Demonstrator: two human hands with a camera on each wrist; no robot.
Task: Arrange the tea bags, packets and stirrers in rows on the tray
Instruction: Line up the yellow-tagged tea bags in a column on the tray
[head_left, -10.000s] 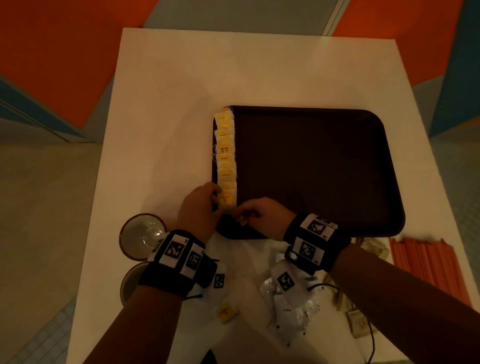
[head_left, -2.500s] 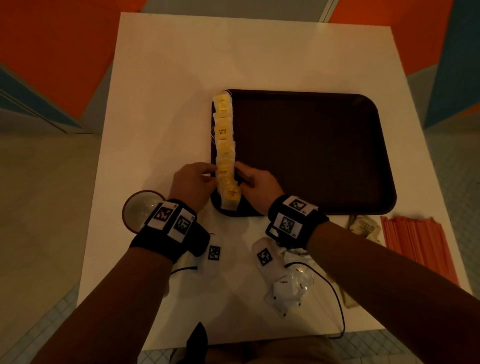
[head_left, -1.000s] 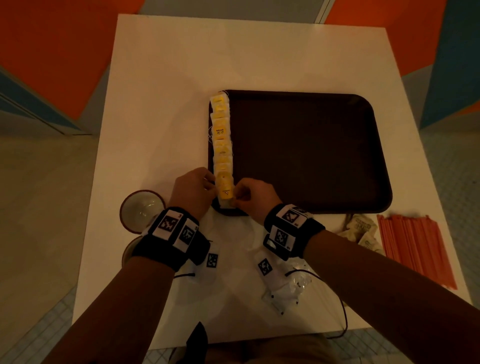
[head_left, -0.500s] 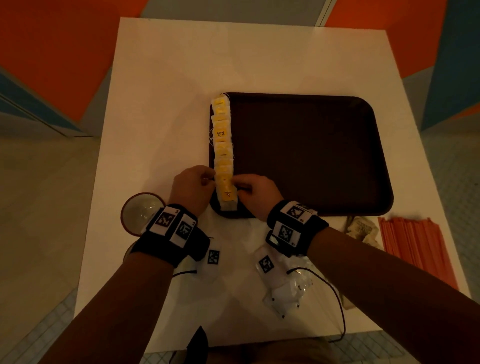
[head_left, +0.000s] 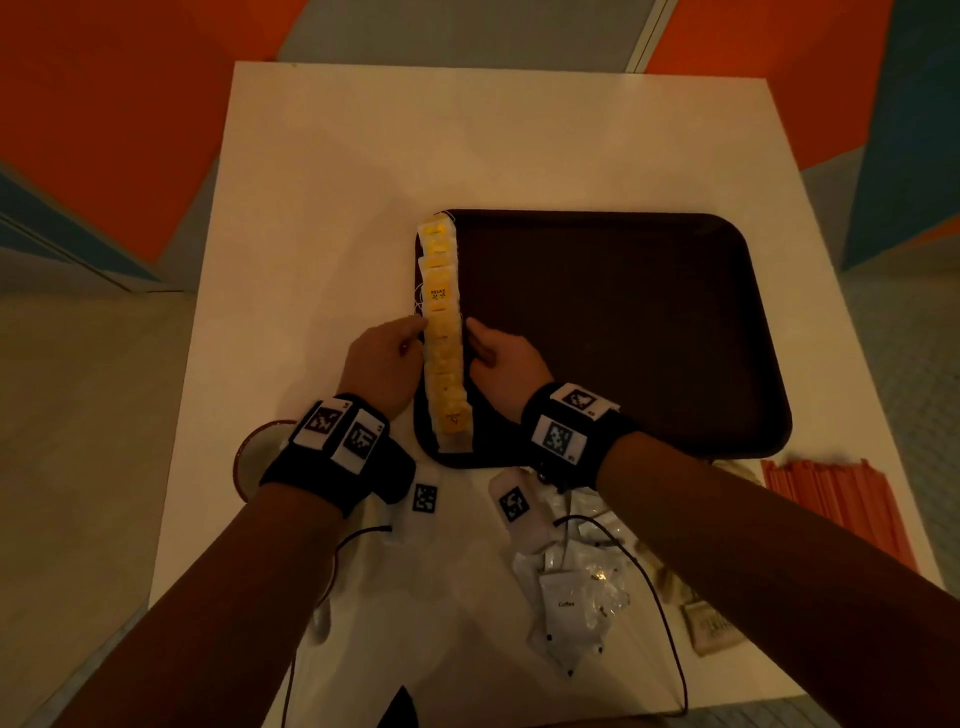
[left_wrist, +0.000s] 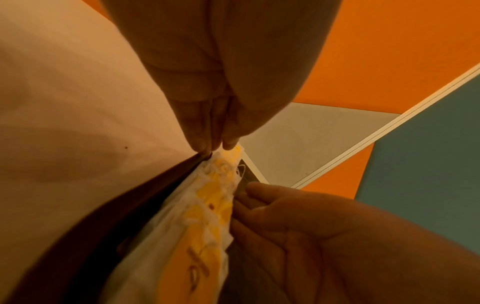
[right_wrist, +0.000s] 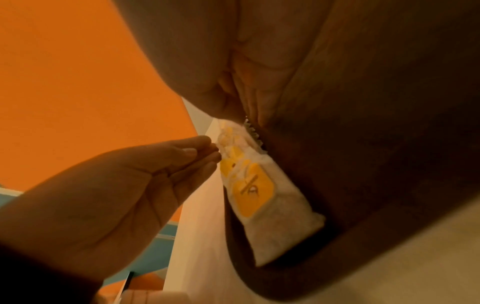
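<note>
A row of several yellow tea bags (head_left: 443, 338) lies along the left edge of the dark brown tray (head_left: 623, 332). My left hand (head_left: 395, 353) is at the row's left side and my right hand (head_left: 493, 358) at its right side, both about midway along it. Straight fingers of each hand touch the row's edges. In the left wrist view my left fingers (left_wrist: 213, 133) meet the tea bags (left_wrist: 207, 216) at the tray rim, with the right hand (left_wrist: 298, 236) opposite. The right wrist view shows the left hand (right_wrist: 168, 170) flat against the tea bags (right_wrist: 249, 185).
On the white table (head_left: 467, 145), white packets (head_left: 571, 608) and brown packets (head_left: 711, 629) lie near me by the front edge. Orange stirrers (head_left: 831, 499) lie to the right of the tray. A red-rimmed bowl (head_left: 254, 457) sits under my left wrist.
Both hands have slid away from me along the row's two sides, from its near end to about its middle. The tea bags stay in line.
</note>
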